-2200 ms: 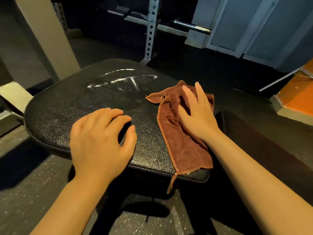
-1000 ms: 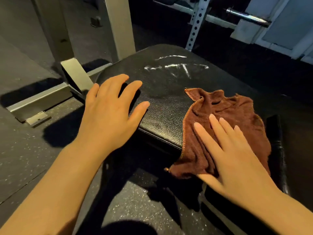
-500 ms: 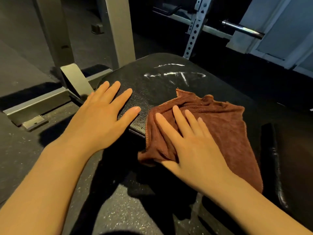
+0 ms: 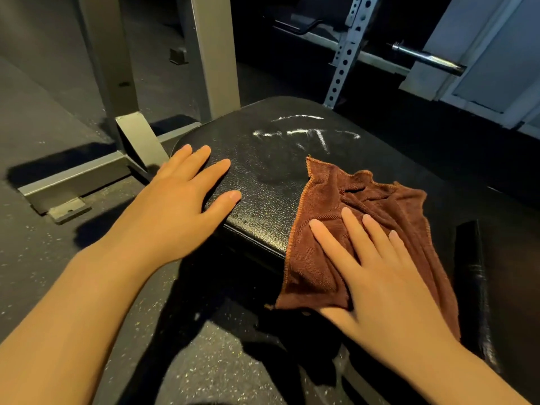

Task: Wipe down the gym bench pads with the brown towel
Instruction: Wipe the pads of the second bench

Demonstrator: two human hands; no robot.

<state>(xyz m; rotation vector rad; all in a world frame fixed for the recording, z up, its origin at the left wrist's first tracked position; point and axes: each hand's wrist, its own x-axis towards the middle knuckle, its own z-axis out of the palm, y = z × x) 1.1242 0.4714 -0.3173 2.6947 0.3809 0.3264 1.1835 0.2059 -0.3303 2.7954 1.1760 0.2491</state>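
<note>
The black textured bench pad [image 4: 271, 176] fills the middle of the view, with white streaks [image 4: 309, 133] on its far part. A brown towel [image 4: 380, 206] with orange stitching lies crumpled on the pad's near right side and hangs over the near edge. My right hand [image 4: 377, 276] presses flat on the towel, fingers straight and spread. My left hand [image 4: 178, 206] rests flat on the pad's near left corner, fingers straight, holding nothing. A second black pad [image 4: 473, 276] begins at the right, across a narrow gap.
A grey metal frame post [image 4: 213, 51] and its floor brace [image 4: 79, 182] stand left of the pad. A perforated rack upright [image 4: 347, 45] and a barbell end [image 4: 426, 59] are behind. Speckled rubber floor [image 4: 43, 244] lies below and to the left.
My right hand has slid the towel to the right along the pad's near edge, baring more pad beside my left hand. My left hand stays flat on the corner.
</note>
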